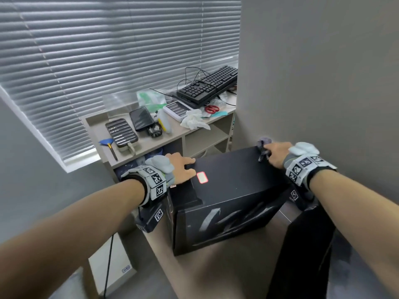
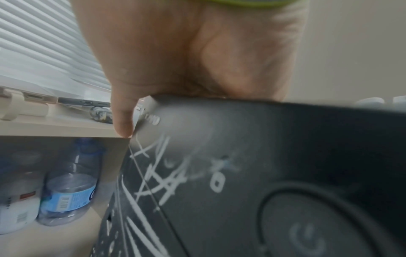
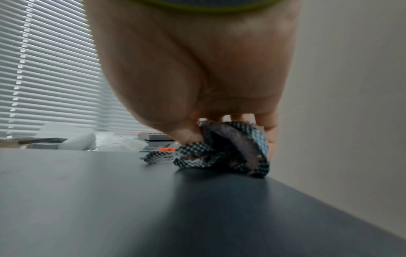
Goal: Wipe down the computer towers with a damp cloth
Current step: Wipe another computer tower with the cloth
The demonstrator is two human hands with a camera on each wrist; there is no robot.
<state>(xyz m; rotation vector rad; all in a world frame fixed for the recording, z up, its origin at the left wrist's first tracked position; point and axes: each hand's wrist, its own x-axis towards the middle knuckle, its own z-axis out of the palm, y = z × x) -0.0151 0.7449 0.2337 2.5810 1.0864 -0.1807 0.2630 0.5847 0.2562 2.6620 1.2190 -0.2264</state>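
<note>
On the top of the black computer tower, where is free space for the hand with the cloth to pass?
The black computer tower top is bare between the left hand, beside the red-edged sticker, and the right hand gripping the checkered cloth at the far corner. The beige shelf top behind is crowded.

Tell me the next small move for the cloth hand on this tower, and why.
Probably drag the right hand with the checked cloth back toward you across the tower's top panel. The cloth sits bunched at the far right corner by the wall, most of the panel lies bare in front of it, and the left hand rests on the left edge, steadying the case.
</note>
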